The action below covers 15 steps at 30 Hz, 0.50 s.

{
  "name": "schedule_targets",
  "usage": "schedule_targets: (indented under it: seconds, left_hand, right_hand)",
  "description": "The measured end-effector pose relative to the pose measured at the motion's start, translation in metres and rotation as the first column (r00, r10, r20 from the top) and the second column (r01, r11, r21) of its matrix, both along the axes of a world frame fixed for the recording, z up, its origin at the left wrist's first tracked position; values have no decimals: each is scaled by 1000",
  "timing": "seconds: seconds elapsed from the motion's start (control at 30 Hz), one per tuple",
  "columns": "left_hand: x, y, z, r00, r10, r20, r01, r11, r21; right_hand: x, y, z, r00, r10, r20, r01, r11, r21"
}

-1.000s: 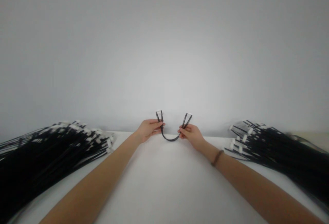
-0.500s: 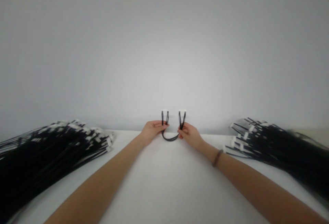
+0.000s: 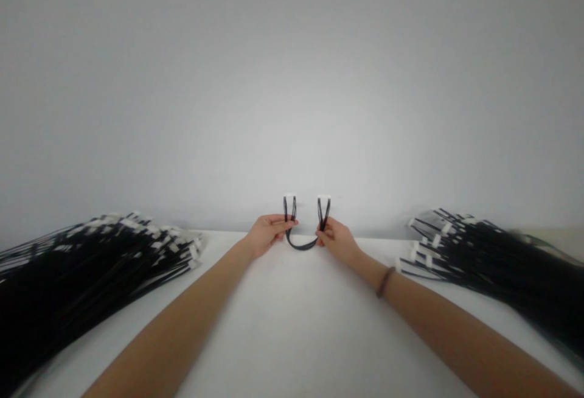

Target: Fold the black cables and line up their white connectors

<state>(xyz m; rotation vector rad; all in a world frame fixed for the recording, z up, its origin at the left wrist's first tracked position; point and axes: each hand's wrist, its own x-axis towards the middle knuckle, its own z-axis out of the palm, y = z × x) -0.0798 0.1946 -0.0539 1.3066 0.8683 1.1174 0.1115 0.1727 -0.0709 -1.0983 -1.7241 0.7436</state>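
A short black wire cable [image 3: 301, 244] with a white connector at each end hangs in a U between my two hands, above the far part of the white table [image 3: 292, 325]. My left hand [image 3: 267, 232] pinches the left leg just below its upright connector. My right hand [image 3: 335, 240] pinches the right leg the same way. Both connectors point up, close together.
A large pile of the same black cables [image 3: 82, 270] lies on the table at my left. Another pile of black cables [image 3: 493, 270] lies at my right. A plain grey wall stands behind the table's far edge. A dark band circles my right wrist.
My hands have come closer together, so the cable's loop has narrowed and both connector ends have turned upright. Between half a second ago and now almost nothing moved.
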Motion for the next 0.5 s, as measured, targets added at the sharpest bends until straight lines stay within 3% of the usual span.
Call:
schedule_targets:
  seconds: [0.5]
  left_hand:
    - [0, -1, 2, 997, -58, -54, 57, 998, -20]
  right_hand:
    - [1, 3, -5, 1000, 11, -4, -11, 1000, 21]
